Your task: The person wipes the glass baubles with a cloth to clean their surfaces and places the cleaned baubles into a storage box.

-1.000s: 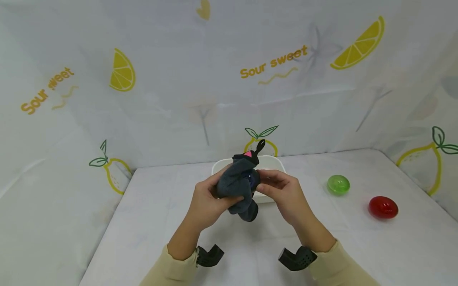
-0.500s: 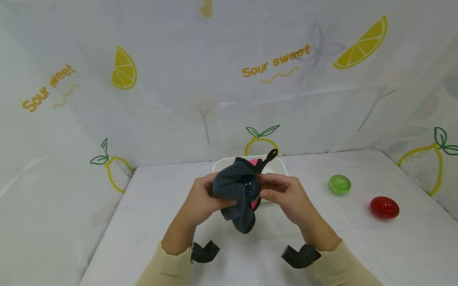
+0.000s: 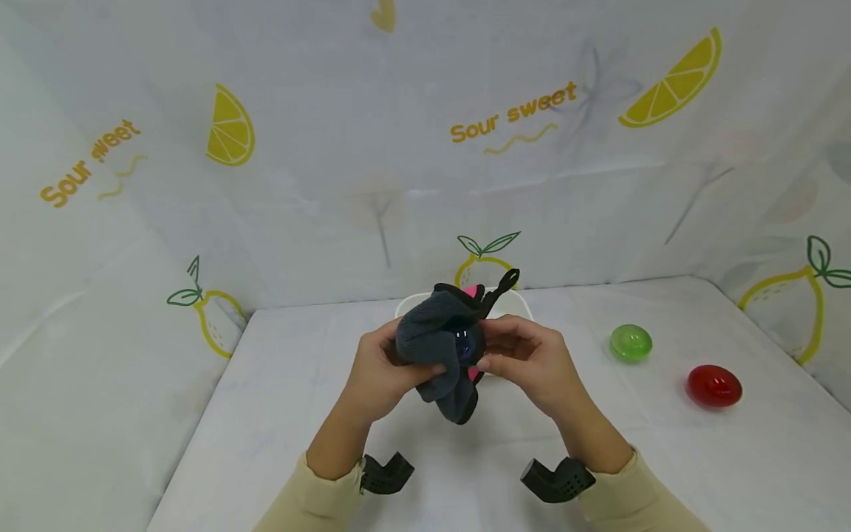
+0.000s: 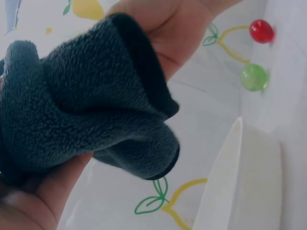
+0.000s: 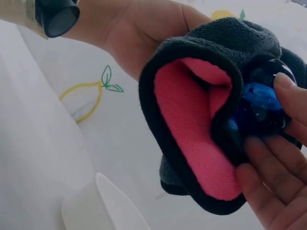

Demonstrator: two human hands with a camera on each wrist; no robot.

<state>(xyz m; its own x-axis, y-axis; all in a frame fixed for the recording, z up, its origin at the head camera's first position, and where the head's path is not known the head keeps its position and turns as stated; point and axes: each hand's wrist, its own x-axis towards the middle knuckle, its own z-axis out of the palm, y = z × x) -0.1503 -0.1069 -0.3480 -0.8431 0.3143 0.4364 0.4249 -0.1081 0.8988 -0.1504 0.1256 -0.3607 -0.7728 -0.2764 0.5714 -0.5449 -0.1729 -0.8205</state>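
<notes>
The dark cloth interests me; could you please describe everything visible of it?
The dark cloth looks like fluffy towelling, blue-grey on one side and pink on the other, with black edging and a black loop. It is bunched in mid-air, covering part of the white container in the head view. The left hand grips it, and it touches a glossy blue object held by the right hand.
</notes>
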